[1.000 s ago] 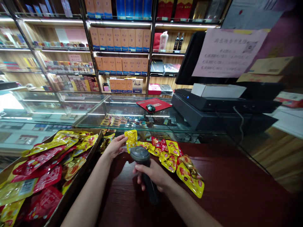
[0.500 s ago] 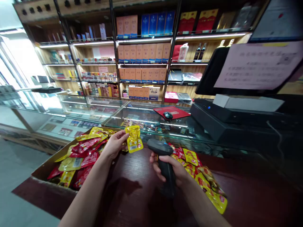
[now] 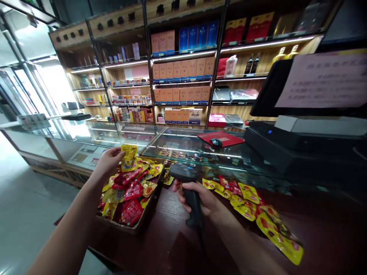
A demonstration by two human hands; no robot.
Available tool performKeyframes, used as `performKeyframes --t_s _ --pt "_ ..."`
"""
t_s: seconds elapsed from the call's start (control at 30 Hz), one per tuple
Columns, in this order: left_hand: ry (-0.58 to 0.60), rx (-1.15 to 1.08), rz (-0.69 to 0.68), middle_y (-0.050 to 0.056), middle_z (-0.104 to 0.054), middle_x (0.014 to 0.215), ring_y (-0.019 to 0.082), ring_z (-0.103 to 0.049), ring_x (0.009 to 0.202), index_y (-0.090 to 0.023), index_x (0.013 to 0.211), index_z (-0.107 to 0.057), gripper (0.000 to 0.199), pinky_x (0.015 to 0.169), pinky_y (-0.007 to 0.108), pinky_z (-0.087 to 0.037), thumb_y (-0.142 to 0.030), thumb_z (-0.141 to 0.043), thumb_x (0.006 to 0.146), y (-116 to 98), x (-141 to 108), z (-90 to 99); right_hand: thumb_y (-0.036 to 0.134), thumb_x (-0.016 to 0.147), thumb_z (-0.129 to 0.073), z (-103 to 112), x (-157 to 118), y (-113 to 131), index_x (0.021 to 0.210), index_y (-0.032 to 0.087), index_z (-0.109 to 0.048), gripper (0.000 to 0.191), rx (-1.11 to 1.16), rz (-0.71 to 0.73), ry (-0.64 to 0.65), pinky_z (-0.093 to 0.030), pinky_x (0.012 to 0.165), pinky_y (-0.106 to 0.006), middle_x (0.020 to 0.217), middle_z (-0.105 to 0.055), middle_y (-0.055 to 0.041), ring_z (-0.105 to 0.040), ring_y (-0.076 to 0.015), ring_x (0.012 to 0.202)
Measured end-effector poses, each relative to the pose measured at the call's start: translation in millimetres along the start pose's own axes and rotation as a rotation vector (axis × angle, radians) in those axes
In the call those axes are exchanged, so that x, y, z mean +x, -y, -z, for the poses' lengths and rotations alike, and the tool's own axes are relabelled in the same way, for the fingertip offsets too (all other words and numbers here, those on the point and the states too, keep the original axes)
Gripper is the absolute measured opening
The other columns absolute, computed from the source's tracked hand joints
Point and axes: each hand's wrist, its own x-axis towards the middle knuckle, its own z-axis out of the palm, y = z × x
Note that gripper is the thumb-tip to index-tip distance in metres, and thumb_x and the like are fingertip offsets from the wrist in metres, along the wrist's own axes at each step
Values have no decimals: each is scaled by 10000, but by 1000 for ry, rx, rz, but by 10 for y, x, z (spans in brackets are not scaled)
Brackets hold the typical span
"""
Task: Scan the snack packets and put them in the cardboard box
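Between the fingertips of my left hand [image 3: 110, 159] is a yellow snack packet [image 3: 129, 157], held upright over the back of a cardboard box [image 3: 137, 228]. Red and yellow snack packets [image 3: 132, 211] fill that box in a loose heap. My right hand [image 3: 202, 196] wraps round the handle of a black barcode scanner [image 3: 192, 204], its head pointing left, above the dark wooden counter [image 3: 160, 244]. To the right of the scanner, more yellow and red packets [image 3: 245, 210] lie in an uneven row on the wood.
A glass display counter [image 3: 183, 143] runs along the far side, with a mouse [image 3: 216, 142] on a red mat [image 3: 233, 138]. At right stand a black register [image 3: 286, 149] and a screen with a paper sheet [image 3: 321, 82]. Shelves of boxes [image 3: 183, 72] line the wall.
My left hand has carried the yellow packet left, away from the scanner, to above the box. The scanner has stayed in my right hand, shifting slightly. The view has turned left.
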Motion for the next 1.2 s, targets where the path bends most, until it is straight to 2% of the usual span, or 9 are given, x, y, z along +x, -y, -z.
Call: performKeyframes --t_s 0.07,0.13,0.23,0.37,0.57,0.67,0.77,1.03,1.2 --pt "-24 210 -47 75 -702 915 190 -649 722 -170 1168 -618 515 642 302 -528 -441 -615 729 4 111 -28 243 769 -595 14 -18 -10 952 118 -620 223 -2 12 -2 -430 368 -193 873 -631 -82 -536 -105 564" --pt "-123 481 -149 107 -691 988 248 -652 831 -188 1193 -622 519 754 369 -513 -452 -588 748 -7 167 -88 245 769 -597 54 -64 -3 948 118 -620 220 -8 26 -22 -430 369 -194 879 -632 -82 -536 -104 564" --pt "-229 714 -311 137 -660 1076 302 -620 957 -210 1186 -642 494 859 413 -460 -471 -543 779 -58 125 -253 258 773 -601 140 -163 33 943 126 -620 216 -19 37 -65 -429 378 -189 874 -633 -77 -528 -98 561" --pt "-76 660 -415 102 -677 1029 269 -623 937 -217 1124 -673 439 845 353 -456 -476 -513 808 -156 -90 -675 263 783 -589 263 -284 81 938 137 -619 202 -26 59 -108 -419 379 -180 888 -628 -73 -516 -94 560" --pt "131 644 -464 98 -676 1060 246 -609 995 -209 1123 -667 393 889 312 -427 -426 -514 833 -185 -434 -1558 267 802 -571 472 -442 110 954 141 -613 202 -17 83 -127 -423 385 -184 906 -620 -72 -516 -96 567" --pt "203 717 -418 132 -648 1116 267 -600 1021 -199 1166 -645 415 883 330 -426 -414 -503 840 -98 -515 -1930 266 808 -564 597 -535 151 953 142 -605 195 -19 85 -154 -422 384 -190 897 -627 -71 -522 -101 566" --pt "206 842 -341 183 -626 1109 300 -595 1018 -174 1207 -611 429 819 358 -445 -372 -457 859 59 -508 -2184 270 805 -563 713 -612 219 948 143 -596 194 -24 82 -206 -415 384 -191 856 -636 -67 -515 -98 549" --pt "210 1053 -216 260 -624 1008 346 -628 942 -62 1134 -574 366 714 367 -464 -222 -401 853 466 -430 -2483 275 774 -594 761 -666 373 935 137 -596 212 -24 124 -238 -442 384 -190 919 -643 -83 -542 -96 563" --pt "247 894 -238 268 -632 1043 367 -617 994 -49 1128 -578 364 797 411 -465 -182 -498 799 505 -300 -2483 279 757 -614 773 -665 382 915 141 -597 210 -21 109 -250 -457 386 -183 921 -653 -83 -547 -93 561"
